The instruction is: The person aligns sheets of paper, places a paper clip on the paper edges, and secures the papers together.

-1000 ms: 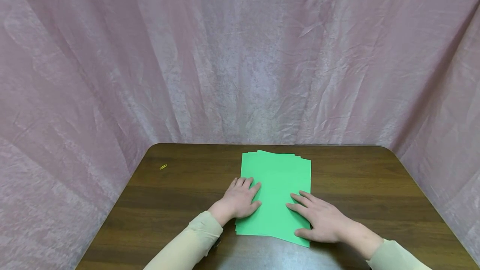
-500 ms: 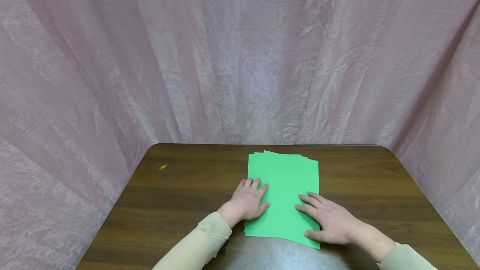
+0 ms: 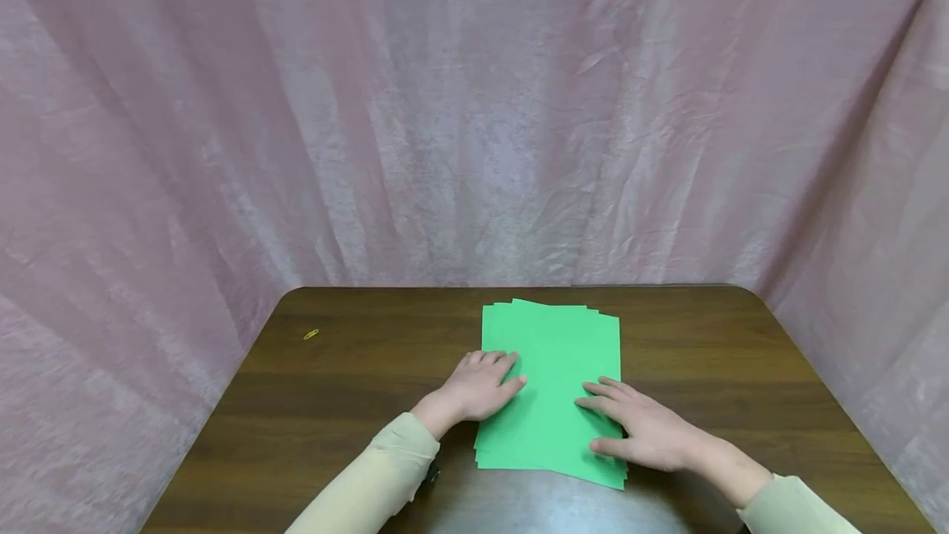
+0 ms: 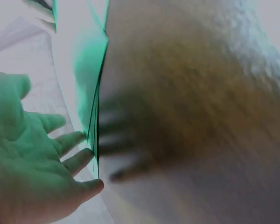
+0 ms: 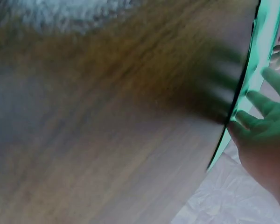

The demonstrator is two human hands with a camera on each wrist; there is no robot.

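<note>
Overlapping green sheets [image 3: 550, 394], table [image 3: 712, 361] beyond edges.

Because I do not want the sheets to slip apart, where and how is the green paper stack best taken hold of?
The green paper stack is probably best held by its two long sides, coming from left and right together. It lies on the table, its sheets' far edges staggered, so a grip on one corner may take only some sheets.

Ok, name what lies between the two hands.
In the head view, green sheets, unevenly stacked, stretch between the left hand and the right hand.
</note>
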